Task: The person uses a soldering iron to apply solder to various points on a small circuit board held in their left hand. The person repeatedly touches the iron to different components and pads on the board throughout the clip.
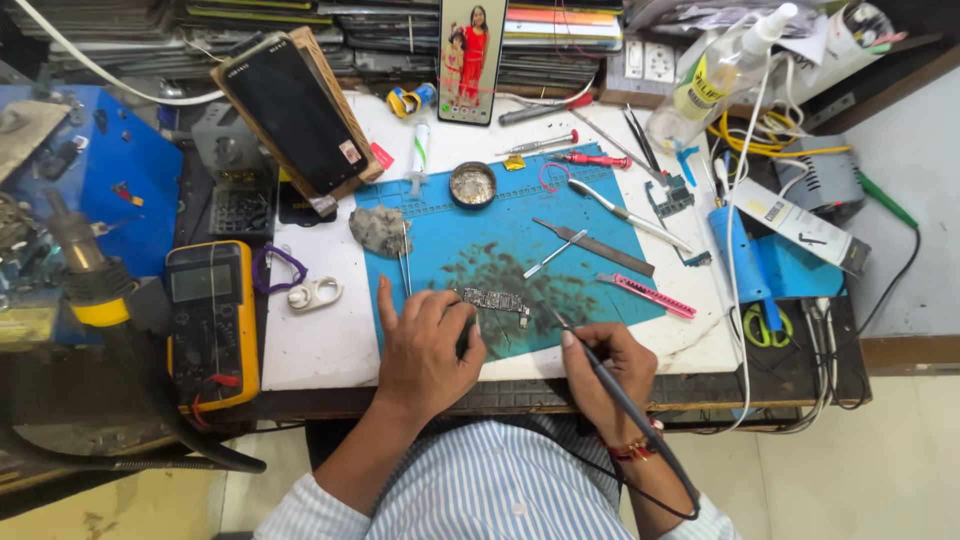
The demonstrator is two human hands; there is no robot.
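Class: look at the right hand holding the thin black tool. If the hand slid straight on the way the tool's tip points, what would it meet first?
The right hand points its soldering iron up and left; first in line is probably the small circuit board on the blue mat, though depth is uncertain.

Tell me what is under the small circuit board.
The circuit board lies on the blue work mat. The left hand covers its near-left end, so anything beneath there is hidden.
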